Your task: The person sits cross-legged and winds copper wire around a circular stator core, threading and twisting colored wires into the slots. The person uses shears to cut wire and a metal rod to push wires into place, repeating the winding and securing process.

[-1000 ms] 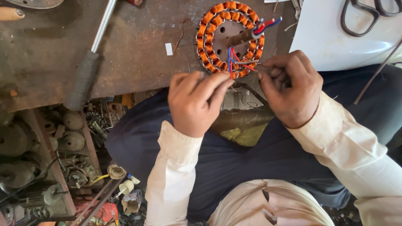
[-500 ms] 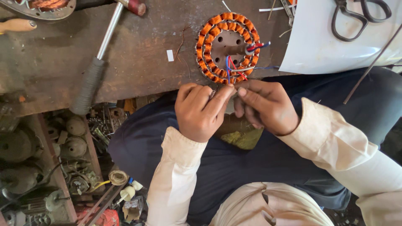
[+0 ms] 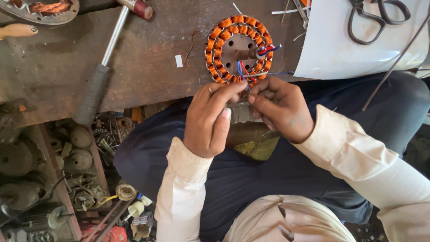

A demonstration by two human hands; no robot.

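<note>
Stator [image 3: 239,49]: flat on counter [image 3: 148,67], just beyond both hands; left fingers [image 3: 233,87] and right fingers [image 3: 260,89] pinch its wires [image 3: 244,71].

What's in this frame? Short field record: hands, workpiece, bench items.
left hand: fingertips pinched at the wires by the stator's near edge
right hand: fingertips pinched at the same wires
stator: round, copper-wound, flat on the bench
wires: red and blue, leading from the stator's centre to the fingers
hammer: lying left of the stator, dark grip
scissors: on the white sheet, far right
bench: worn, dark
</note>
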